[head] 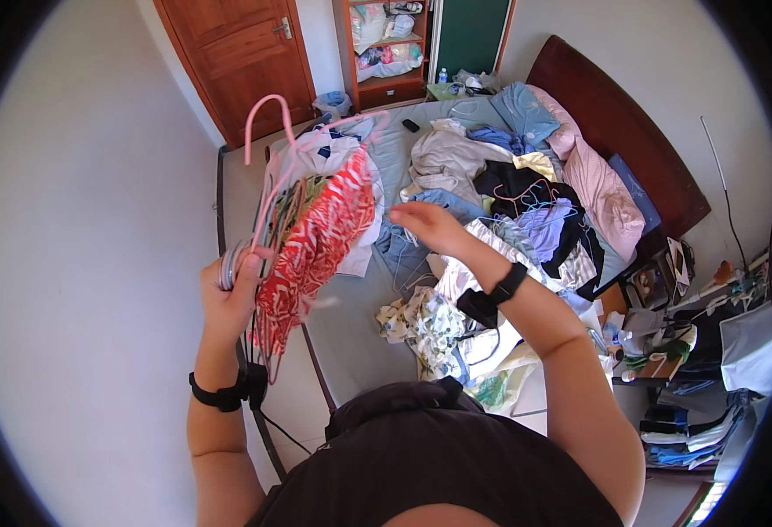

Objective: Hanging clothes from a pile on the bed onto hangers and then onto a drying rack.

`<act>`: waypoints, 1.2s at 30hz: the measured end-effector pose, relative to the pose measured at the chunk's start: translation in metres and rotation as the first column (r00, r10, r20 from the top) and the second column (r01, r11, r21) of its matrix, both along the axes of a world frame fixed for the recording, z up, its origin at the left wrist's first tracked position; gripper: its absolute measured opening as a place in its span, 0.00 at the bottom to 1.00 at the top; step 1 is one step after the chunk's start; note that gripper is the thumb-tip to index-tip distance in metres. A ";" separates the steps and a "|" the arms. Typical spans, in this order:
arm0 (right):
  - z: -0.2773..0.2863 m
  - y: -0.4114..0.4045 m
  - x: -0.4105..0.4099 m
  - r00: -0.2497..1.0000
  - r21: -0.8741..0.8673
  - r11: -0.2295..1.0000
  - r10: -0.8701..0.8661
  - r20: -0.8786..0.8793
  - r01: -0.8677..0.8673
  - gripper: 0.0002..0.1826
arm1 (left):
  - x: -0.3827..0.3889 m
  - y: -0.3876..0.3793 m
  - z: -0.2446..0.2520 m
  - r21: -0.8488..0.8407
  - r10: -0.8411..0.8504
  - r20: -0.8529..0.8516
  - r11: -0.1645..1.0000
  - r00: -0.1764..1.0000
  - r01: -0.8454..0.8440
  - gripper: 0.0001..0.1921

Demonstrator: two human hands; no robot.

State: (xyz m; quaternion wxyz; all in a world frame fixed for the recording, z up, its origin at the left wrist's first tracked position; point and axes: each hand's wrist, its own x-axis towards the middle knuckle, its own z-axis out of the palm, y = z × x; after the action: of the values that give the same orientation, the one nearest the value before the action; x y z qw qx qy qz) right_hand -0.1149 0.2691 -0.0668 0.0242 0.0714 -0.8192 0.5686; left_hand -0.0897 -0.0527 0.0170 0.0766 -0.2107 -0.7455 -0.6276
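My left hand [235,282] grips a bunch of clothes hangers by their wires, at the left of the view. One pink hanger [272,99] among them has its hook turned upward. From the bunch hangs a red and white patterned garment [323,244], slightly blurred, with a green patterned cloth [303,191] partly hidden behind it. My right hand [430,227] is raised over the bed to the right of the red garment, apart from it, with nothing visible in its fingers. Below it lie blue denim clothes [399,253].
A bed [353,336] bears a heap of clothes [455,161], with loose blue hangers [544,211] on top. White clothing [359,253] lies behind the held garment. A wall [96,263] stands close on the left. Cluttered shelves [649,369] are at the right.
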 end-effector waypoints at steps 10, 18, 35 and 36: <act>-0.006 -0.032 -0.031 1.000 0.019 1.000 0.023 -0.008 -0.023 0.21 | 0.017 -0.012 -0.009 -0.023 0.060 0.076 0.998 0.995 -0.058 0.10; -0.010 -0.042 -0.008 0.988 0.263 0.958 -0.080 -0.132 0.113 0.14 | 0.043 -0.032 -0.012 -0.069 -0.024 0.247 0.997 0.969 0.042 0.11; 0.096 -0.110 0.029 0.909 0.118 0.903 0.416 -0.006 -0.413 0.13 | 0.032 -0.063 -0.037 -0.108 -0.231 0.208 0.960 0.950 0.257 0.07; 0.102 -0.113 0.031 0.908 0.118 0.902 0.418 -0.003 -0.415 0.13 | 0.033 -0.062 -0.041 -0.116 -0.220 0.274 0.959 0.936 0.259 0.07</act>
State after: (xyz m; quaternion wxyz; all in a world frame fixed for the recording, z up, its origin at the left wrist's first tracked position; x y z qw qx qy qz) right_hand -0.0841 0.1558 0.0350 -0.0903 0.2541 -0.8158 0.5116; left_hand -0.0566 -0.1143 -0.0236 -0.1144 -0.2215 -0.7629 -0.5965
